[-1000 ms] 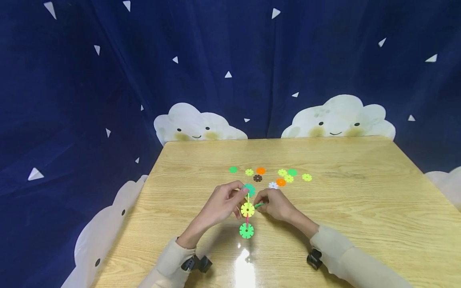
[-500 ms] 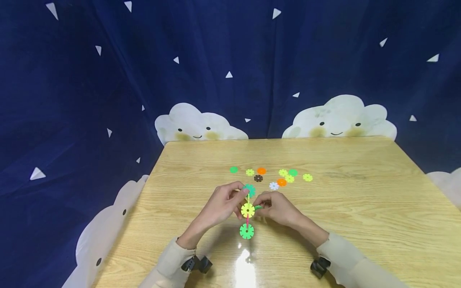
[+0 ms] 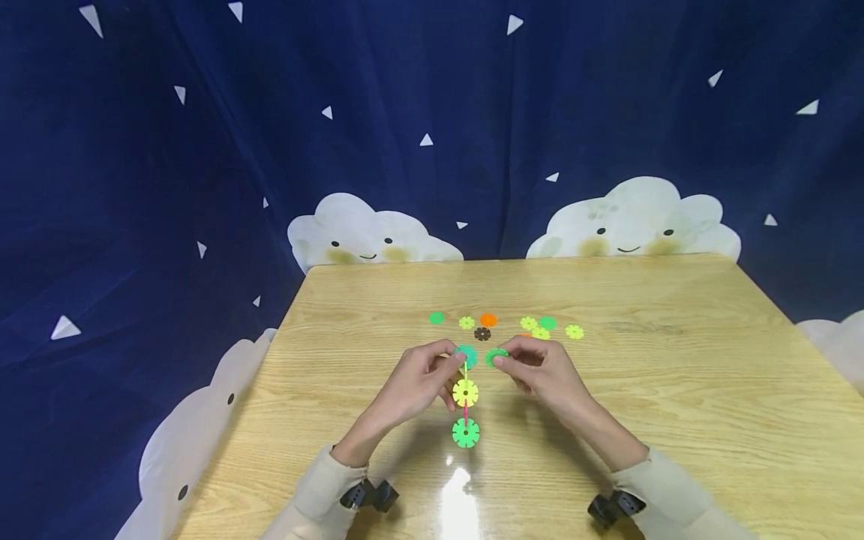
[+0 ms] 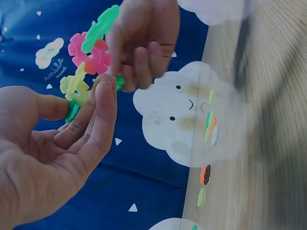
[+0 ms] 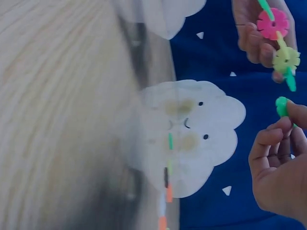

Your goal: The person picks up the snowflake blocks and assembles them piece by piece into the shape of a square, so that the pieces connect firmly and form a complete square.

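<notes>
Nearest lies the chain point(image 3: 460, 395) of interlocking notched discs, held off the bench point(image 3: 675, 390): a green disc point(image 3: 466, 440), a pink disc point(image 4: 97, 56), and two yellow discs point(image 3: 470, 387) set crosswise. At its far end, the left hand point(image 3: 421, 379) pinches the teal-green end disc point(image 3: 469, 353). Just beside it, the right hand point(image 3: 552, 375) pinches a loose green disc point(image 3: 497, 355) between thumb and fingers, apart from the chain.

Joining the two seems the step in hand: best to line up a free notch on each, cross the discs, and push straight, with the left pinch close to the joint so the other joints stay unstrained.

Beyond lie a dark brown disc point(image 3: 482, 334), an orange disc point(image 3: 489, 320) and more yellow and green ones.
</notes>
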A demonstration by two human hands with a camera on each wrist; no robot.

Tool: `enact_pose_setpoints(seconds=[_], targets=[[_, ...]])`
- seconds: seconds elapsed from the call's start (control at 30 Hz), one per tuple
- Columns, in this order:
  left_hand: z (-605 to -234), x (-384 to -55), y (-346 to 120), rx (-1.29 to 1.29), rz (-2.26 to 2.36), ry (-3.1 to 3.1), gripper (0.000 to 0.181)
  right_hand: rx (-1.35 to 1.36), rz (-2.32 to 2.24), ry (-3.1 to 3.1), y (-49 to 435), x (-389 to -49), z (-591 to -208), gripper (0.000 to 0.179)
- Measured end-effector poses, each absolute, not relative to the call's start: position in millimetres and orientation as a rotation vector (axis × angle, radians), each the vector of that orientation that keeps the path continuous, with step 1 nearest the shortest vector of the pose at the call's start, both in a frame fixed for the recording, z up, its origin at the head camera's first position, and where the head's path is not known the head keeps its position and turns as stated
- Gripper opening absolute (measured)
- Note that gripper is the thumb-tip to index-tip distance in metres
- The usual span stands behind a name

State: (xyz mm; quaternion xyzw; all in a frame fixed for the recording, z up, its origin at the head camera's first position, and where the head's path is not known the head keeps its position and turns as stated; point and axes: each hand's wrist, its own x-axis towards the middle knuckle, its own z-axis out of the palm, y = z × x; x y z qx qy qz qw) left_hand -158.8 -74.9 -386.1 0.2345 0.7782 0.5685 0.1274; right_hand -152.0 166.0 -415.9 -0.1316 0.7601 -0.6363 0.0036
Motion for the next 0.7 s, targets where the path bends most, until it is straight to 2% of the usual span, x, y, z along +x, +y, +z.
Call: enact_pose_setpoints(seconds=[0.2,0.47,0.7], targets=[[-384,-157,-72,0.655,1.680,2.241,0.022,-0.510,-2.025,2.442,170,-149,-407,0.010],[-382,-156,-68,0.662,1.702,2.224,0.028,-0.588,-1.923,2.542,168,-144,-401,0.007],[-381,-156,-67,0.663,1.705,2.235,0.025,-0.670,-1.951,2.579,167,-144,-403,0.006]])
